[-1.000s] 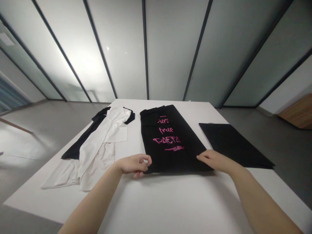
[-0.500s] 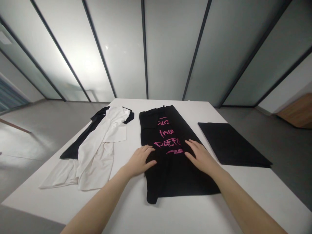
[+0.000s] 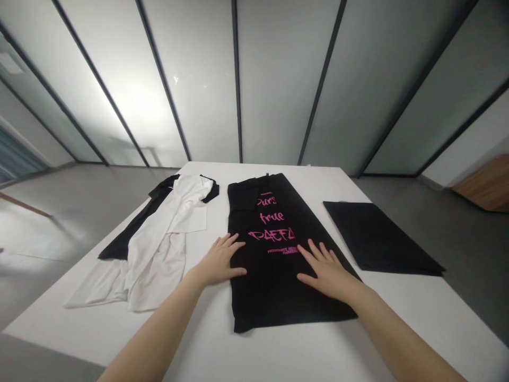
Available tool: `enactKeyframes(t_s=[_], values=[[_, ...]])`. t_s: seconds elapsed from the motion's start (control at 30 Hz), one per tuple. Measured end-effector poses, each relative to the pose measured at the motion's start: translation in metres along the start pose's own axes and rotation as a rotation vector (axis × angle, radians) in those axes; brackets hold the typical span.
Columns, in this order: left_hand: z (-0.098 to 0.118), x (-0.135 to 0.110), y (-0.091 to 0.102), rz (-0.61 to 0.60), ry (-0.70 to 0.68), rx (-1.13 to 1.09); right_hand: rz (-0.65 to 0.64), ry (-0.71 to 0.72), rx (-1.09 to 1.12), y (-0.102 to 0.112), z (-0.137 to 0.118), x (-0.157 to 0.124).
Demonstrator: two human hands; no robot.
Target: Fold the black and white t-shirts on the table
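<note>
Below the left hand (image 3: pixel 218 261) and right hand (image 3: pixel 328 276), a white surface (image 3: pixel 401 318) carries a long black garment (image 3: pixel 270 292) with pink lettering (image 3: pixel 271 233); white clothes (image 3: pixel 155 254) lie left of the hands, a flat black piece (image 3: pixel 377 239) right. Both hands rest wide open, fingers spread, apparently pressing the cloth smooth.

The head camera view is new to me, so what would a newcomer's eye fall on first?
The black garment with pink lettering stands out first, lying flat at the centre of the white table, with the left hand and right hand spread on its lower part. To its left, a crumpled white garment lies over a black one, and to its right sits a flat black cloth.
</note>
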State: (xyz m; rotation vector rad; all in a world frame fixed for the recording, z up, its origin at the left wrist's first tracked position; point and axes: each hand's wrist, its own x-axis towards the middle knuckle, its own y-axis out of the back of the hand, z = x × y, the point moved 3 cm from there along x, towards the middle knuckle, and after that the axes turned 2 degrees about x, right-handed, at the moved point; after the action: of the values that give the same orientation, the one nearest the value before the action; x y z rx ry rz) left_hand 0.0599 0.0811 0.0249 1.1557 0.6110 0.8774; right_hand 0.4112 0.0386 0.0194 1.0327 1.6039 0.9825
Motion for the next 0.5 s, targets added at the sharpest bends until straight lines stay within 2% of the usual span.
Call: enactKeyframes(t_s=[0.07,0.17,0.27,0.37,0.5], values=[[0.002,0.002,0.0,0.062,-0.01,-0.017,0.024,0.084,0.037,-0.002,-0.024,-0.015],[0.001,0.009,-0.002,0.202,0.013,-0.056,0.057,0.348,0.158,-0.01,-0.077,-0.045],[-0.006,0.013,-0.008,0.274,0.073,-0.025,0.023,0.478,0.219,-0.024,-0.118,-0.064],[-0.013,0.011,-0.016,0.212,0.137,0.04,0.012,0.542,0.181,-0.035,-0.133,-0.068],[-0.015,0.009,-0.015,0.166,0.157,0.049,-0.024,0.586,0.178,-0.037,-0.133,-0.066]])
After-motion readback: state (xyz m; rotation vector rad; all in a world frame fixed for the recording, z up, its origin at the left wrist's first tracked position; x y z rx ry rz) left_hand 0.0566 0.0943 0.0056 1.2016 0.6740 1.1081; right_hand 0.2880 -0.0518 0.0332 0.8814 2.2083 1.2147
